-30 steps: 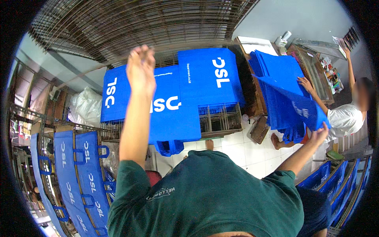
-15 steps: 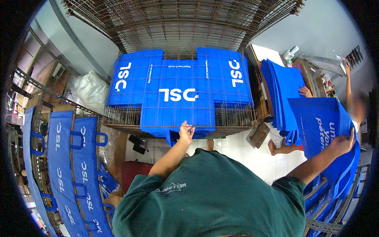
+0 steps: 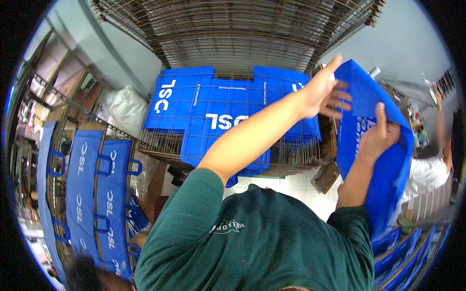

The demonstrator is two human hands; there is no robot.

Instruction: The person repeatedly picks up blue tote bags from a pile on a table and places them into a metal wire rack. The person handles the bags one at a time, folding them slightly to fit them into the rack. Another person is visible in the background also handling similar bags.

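A large blue fabric sheet (image 3: 357, 87) with white print hangs at the right, in front of a side table. My right hand (image 3: 381, 136) grips its outer part, thumb up along the cloth. Beside its upper left edge, my left hand (image 3: 323, 92) is raised with fingers spread, holding nothing; whether its fingertips touch the cloth I cannot tell. Flat blue printed fabric panels (image 3: 189, 109) lie on a wire mesh rack (image 3: 296, 153) in front of me, partly hidden behind my left forearm.
More wire shelves (image 3: 233, 29) tilt upward above the panels. Blue bags with handles (image 3: 80, 179) hang in rows at the left, near crumpled clear plastic (image 3: 124, 109). More blue pieces (image 3: 403, 252) stand in a rack at lower right. Another person (image 3: 427, 174) is at the far right.
My left hand has left the wire rack's front edge and swung right to the fabric sheet. My right hand has brought the sheet inward and up, now covering the blue stack on the side table.
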